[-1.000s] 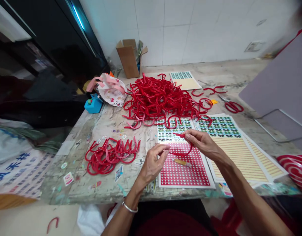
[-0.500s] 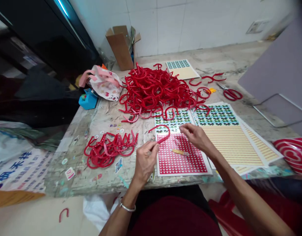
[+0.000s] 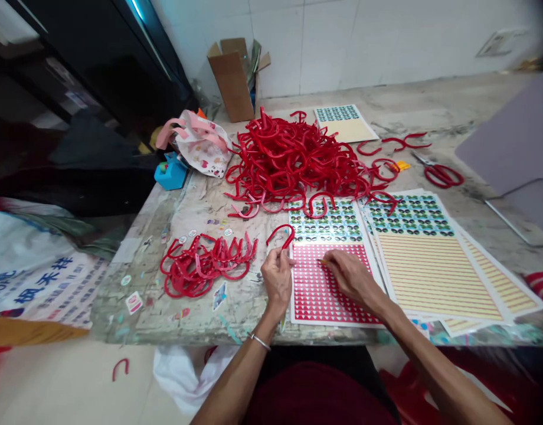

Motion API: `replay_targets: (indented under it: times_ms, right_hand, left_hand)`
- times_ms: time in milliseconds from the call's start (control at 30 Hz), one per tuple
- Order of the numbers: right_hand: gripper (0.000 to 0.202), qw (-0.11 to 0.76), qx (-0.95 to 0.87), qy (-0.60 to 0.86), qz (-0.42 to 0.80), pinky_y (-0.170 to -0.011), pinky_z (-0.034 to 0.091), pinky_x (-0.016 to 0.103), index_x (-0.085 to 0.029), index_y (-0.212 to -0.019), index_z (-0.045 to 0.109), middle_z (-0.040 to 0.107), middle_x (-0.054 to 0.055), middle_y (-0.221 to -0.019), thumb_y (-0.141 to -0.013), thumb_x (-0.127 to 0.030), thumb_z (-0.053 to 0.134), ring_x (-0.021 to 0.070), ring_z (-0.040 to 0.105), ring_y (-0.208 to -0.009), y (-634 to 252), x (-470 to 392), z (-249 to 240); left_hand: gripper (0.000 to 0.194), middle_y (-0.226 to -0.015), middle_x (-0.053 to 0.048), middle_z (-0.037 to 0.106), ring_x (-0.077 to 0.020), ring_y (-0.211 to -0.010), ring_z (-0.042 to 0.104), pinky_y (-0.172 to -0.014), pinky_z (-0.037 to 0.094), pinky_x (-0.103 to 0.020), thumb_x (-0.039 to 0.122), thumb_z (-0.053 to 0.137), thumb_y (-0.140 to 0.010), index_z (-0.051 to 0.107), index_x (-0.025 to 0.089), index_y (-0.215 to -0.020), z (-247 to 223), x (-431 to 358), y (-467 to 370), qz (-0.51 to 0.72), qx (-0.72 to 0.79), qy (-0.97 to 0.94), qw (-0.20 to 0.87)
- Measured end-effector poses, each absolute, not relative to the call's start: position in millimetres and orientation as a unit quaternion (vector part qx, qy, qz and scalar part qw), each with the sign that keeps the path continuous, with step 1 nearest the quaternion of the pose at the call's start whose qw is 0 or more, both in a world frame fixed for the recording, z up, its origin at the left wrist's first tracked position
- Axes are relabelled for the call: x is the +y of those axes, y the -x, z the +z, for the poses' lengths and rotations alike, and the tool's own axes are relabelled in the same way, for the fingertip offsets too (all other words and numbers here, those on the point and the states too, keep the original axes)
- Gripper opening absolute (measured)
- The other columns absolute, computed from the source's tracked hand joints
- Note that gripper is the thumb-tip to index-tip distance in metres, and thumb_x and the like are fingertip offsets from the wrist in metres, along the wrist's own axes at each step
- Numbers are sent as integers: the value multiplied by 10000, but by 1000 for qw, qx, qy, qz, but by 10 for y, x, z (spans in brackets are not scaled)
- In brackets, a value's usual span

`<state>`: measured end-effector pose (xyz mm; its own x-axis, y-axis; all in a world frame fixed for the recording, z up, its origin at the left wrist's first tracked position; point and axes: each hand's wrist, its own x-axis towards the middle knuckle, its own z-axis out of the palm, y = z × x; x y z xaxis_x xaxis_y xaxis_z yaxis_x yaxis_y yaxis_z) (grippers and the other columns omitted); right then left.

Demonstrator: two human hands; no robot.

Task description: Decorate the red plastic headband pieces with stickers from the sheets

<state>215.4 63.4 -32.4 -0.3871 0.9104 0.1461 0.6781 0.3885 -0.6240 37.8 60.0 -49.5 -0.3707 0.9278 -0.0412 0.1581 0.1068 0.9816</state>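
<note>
At a stained table by a tiled wall, the left hand pinches a curved red strip; the right hand grips a small tool over a sticker sheet.

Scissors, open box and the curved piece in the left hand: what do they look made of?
Scissors: grey metal-looking blades; smooth red handles, probably plastic.
Open box: matte brown with stiff folded flaps, likely cardboard.
Curved piece in the left hand: solid red, holding its bend, perhaps plastic or covered wire; its surface is too blurred to settle.
</note>
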Motion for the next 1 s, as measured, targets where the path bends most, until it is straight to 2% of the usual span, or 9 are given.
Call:
replay_targets:
  times_ms: [133,367,567,733,1000]
  right_hand:
    - [169,246,-836,455,187,-788,336,342,-194,-912,546,619,65,-889,-915,-174,378,204,524,-854,-2034,1079,-320]
    - [159,221,-873,413,138,-791,310,343,-185,-893,572,614,58,-862,-916,-221,419,189,505,-831,-1890,1391,-471]
    - [174,215,-880,400,139,-793,311,337,-172,-876,573,599,59,-845,-920,-235,416,183,495,-829,-1882,1418,-471]
    - [153,216,-879,398,150,-787,310,338,-173,-873,568,600,58,-844,-912,-228,430,186,494,-826,-1882,1423,-467]
    - [102,219,-885,368,181,-735,320,318,-179,-826,552,579,56,-796,-878,-214,471,185,482,-782,-1864,1487,-524]
  left_hand:
    - [229,-617,-5,640,-135,-531,632,-546,501,-234,349,486,-846,575,148,-910,-506,757,-444,516,630,-390,429]
    - [198,-632,1,644,-143,-574,665,-544,534,-234,345,486,-853,563,167,-898,-585,821,-443,511,631,-374,449]
    - [182,-709,0,642,-135,-618,676,-583,554,-242,327,473,-863,559,177,-920,-629,835,-455,523,621,-377,446]
    - [188,-629,16,624,-134,-572,668,-574,555,-245,339,476,-862,553,172,-902,-646,832,-461,523,619,-373,452]
    - [172,-627,16,631,-120,-540,646,-559,548,-236,318,476,-865,555,173,-914,-621,840,-459,511,623,-392,445]
